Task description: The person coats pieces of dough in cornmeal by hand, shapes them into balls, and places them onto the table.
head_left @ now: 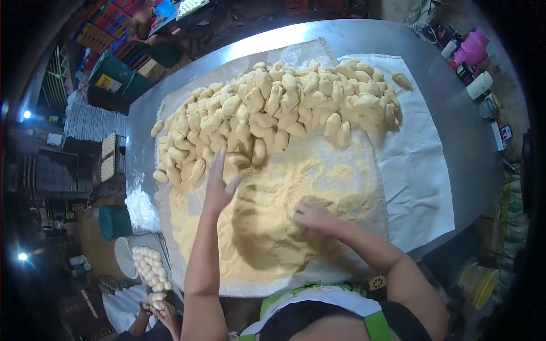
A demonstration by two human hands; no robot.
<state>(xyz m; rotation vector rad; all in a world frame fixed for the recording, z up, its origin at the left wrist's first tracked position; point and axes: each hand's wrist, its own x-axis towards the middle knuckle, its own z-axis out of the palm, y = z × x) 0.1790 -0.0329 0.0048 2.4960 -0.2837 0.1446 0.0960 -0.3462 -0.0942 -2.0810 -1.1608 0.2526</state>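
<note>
Nearer than the dough heap (pixel 273 99) lies yellow powder (pixel 273 227); the right hand (pixel 314 217) is over it, fingers curled, whether gripping any I cannot tell. The left hand (pixel 218 184), thumb wide of straight fingers, is at the heap's near edge. Beyond the heap shows the metal desk (pixel 364 37).

Dark edges, glare on tabletop (pixel 267 40)

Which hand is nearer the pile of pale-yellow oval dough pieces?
Left. The left hand is at the near edge of the dough pile; the right hand is farther off, at loose yellow powder.
</note>
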